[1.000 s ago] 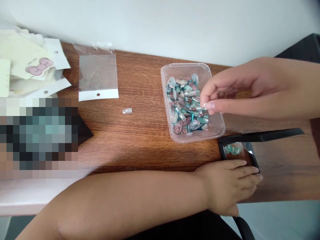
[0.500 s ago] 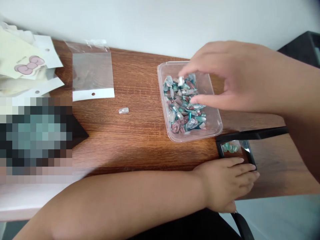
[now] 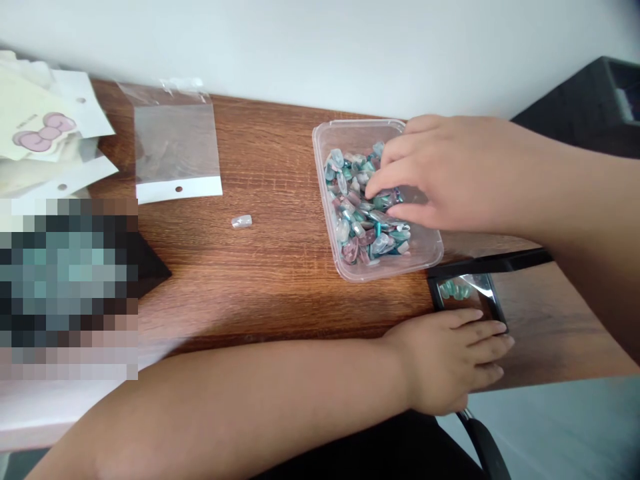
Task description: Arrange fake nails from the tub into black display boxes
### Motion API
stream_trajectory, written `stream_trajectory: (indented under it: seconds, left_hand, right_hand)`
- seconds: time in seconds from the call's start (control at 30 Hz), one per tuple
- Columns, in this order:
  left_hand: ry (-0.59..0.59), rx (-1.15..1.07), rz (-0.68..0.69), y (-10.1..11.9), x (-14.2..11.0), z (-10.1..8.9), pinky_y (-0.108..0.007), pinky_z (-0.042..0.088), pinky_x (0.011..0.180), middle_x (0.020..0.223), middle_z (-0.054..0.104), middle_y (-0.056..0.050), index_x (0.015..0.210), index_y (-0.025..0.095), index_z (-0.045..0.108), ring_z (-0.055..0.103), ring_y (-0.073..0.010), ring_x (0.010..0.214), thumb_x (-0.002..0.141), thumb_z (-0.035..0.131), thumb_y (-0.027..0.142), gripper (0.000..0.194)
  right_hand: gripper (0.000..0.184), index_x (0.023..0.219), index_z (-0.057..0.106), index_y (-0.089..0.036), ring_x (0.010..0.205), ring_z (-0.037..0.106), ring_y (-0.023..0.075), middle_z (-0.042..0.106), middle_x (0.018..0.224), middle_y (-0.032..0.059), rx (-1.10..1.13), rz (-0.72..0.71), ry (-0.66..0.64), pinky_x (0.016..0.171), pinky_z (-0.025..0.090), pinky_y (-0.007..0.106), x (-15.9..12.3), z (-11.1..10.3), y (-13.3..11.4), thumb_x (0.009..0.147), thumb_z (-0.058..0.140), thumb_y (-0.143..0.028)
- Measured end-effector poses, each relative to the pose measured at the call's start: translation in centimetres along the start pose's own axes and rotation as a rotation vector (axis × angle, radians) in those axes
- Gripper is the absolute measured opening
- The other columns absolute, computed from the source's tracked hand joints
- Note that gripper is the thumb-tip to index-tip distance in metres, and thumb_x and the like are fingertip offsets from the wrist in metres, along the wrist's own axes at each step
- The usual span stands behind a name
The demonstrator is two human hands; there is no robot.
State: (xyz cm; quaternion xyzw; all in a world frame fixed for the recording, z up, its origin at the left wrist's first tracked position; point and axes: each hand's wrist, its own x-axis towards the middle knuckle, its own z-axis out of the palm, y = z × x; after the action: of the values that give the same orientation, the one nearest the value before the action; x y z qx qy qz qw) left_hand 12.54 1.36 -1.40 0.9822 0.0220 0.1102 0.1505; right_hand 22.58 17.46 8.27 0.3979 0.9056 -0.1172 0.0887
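A clear plastic box holds a heap of press-on nails in teal, pink, clear and silver. Reaching in from the right, my right hand has its fingertips down at the heap, thumb and forefinger apart; I see nothing gripped between them. My left hand lies flat, palm down, with its fingers stretched out over the near edge of a black-framed case. Inside the case sits a row of green nails. One single whitish nail rests on the wood, left of the box.
To the left is a clear bag with a white strip. Beyond it are packs with a pink bow print and a pixelated dark object. A white wall runs behind the wooden table; a black container stands far right.
My right hand has gone down into the heap of nails, and the whitish nail at its fingertips no longer shows there. My left hand stays flat, its fingers slightly more spread.
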Motion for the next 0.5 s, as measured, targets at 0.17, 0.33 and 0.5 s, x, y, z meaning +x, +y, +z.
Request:
stream_trajectory:
  seconds: [0.17,0.33,0.5]
  left_hand:
    - [0.008,-0.001,-0.003,0.1,0.0,0.1,-0.039,0.021,0.132,0.165,0.045,-0.002,0.149,0.026,0.059,0.037,-0.0199,0.156,0.1,0.046,0.037,0.052]
    - [0.013,-0.008,-0.001,0.1,0.0,0.1,-0.038,0.021,0.131,0.165,0.045,-0.002,0.148,0.025,0.059,0.038,-0.0201,0.156,0.099,0.047,0.037,0.052]
    - [-0.012,-0.018,0.005,-0.1,0.1,0.0,-0.039,0.021,0.132,0.166,0.043,-0.003,0.15,0.025,0.058,0.037,-0.0203,0.157,0.099,0.046,0.035,0.053]
  right_hand:
    - [0.022,0.088,0.076,-0.029,0.102,0.061,0.0293,0.071,0.09,0.0037,-0.138,0.001,-0.046,0.079,0.044,0.041,0.1,-0.2,-0.1,0.085,0.056,-0.037]
    - [0.024,0.094,0.077,-0.033,0.098,0.066,0.0255,0.076,0.107,0.0025,0.066,-0.059,0.067,0.086,0.046,0.045,-1.0,-1.6,-0.1,0.092,0.054,-0.042]
    - [0.017,0.095,0.076,-0.035,0.098,0.069,0.0207,0.076,0.112,-0.0032,0.222,-0.043,0.123,0.083,0.052,0.039,-2.1,-2.1,-0.1,0.092,0.061,-0.043]
